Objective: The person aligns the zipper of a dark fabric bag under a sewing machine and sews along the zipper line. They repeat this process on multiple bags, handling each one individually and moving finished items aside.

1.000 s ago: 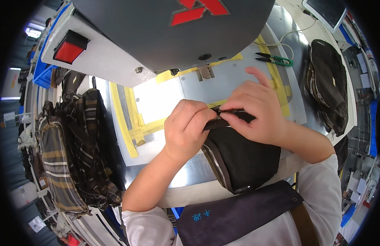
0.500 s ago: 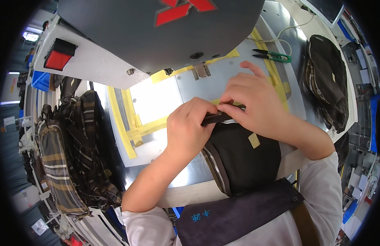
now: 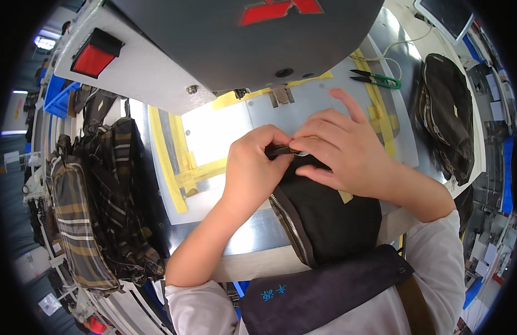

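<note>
A dark brown pouch-like bag (image 3: 339, 229) lies at the table's front edge, its silver-toothed side zipper (image 3: 292, 223) facing left. My left hand (image 3: 255, 159) is closed, pinching a dark zipper strip (image 3: 279, 150) at the bag's far end between thumb and fingers. Over that same end, my right hand (image 3: 342, 145) touches the strip with its fingertips. Its thumb stands apart over the bag and its little finger sticks up. A pale yellow tag (image 3: 346, 196) on the bag is partly hidden under the right hand.
A big grey machine head (image 3: 236, 50) overhangs the work plate, which is edged with yellow tape (image 3: 168, 162). Green-handled thread snips (image 3: 384, 81) lie at the far right. Another dark bag (image 3: 447, 120) sits at right; plaid bags (image 3: 82, 218) hang at left. A red switch (image 3: 94, 58) is on the machine.
My right thumb has come off the zipper strip and moved toward the bag, while the fingertips slid slightly left. The left hand still pinches the strip. The view has shifted slightly.
</note>
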